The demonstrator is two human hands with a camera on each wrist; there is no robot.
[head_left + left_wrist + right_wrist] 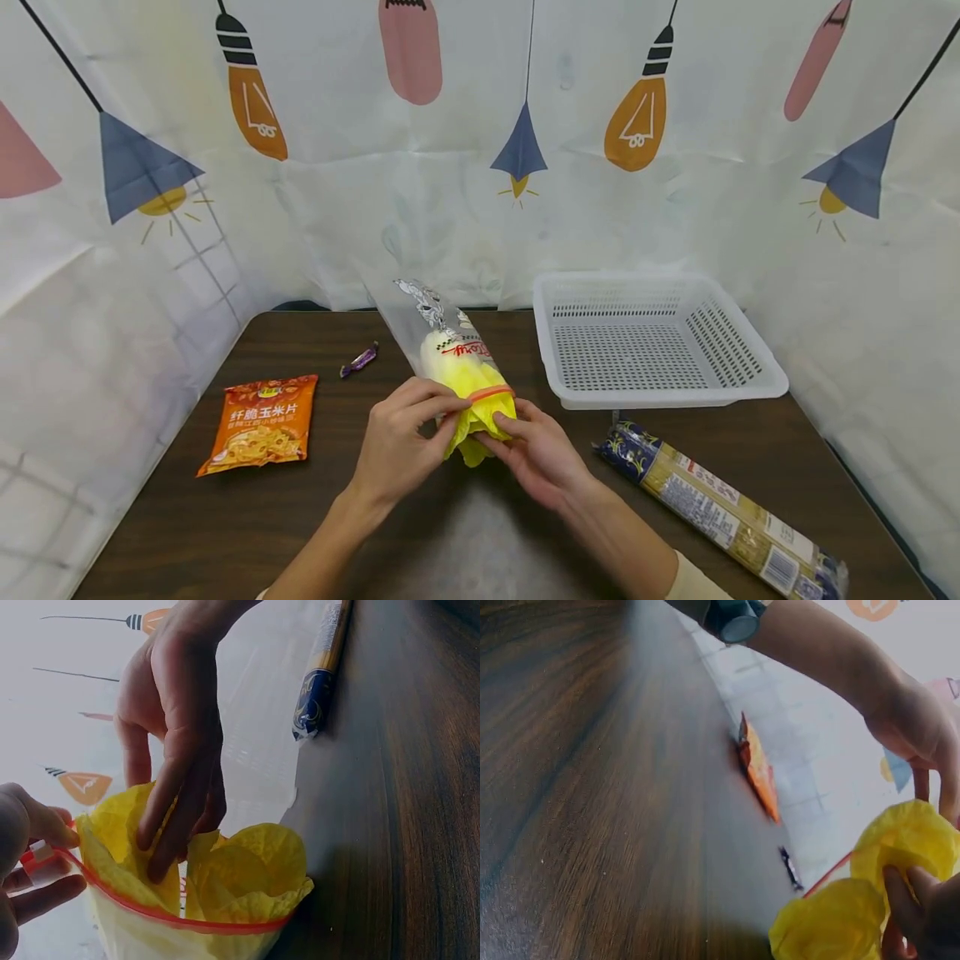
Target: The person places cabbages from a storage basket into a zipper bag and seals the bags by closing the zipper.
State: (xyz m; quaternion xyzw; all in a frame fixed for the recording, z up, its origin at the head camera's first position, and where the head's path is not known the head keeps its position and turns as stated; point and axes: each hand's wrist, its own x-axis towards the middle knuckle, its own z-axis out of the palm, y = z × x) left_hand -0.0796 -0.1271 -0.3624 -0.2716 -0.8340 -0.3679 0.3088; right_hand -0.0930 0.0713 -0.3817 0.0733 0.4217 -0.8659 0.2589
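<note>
A napa cabbage (pixel 467 367) with yellow leaf tips sits inside a clear printed zip bag (pixel 405 321), its leafy end at the red-edged mouth nearest me. My left hand (pixel 405 437) pinches the bag's red zip edge (pixel 120 901) beside the slider. My right hand (pixel 543 454) holds the leaf tips (pixel 247 862) at the mouth, fingers reaching in among the leaves and thumb on the outer side. Bag and cabbage tilt away from me, the closed end farther off.
An orange snack bag (pixel 262 421) and a small purple-wrapped candy (pixel 359 360) lie on the left of the dark wooden table (pixel 180 533). A white plastic basket (pixel 663 396) stands at the back right. In front of it lies a long noodle pack (pixel 720 508). A printed curtain surrounds the table.
</note>
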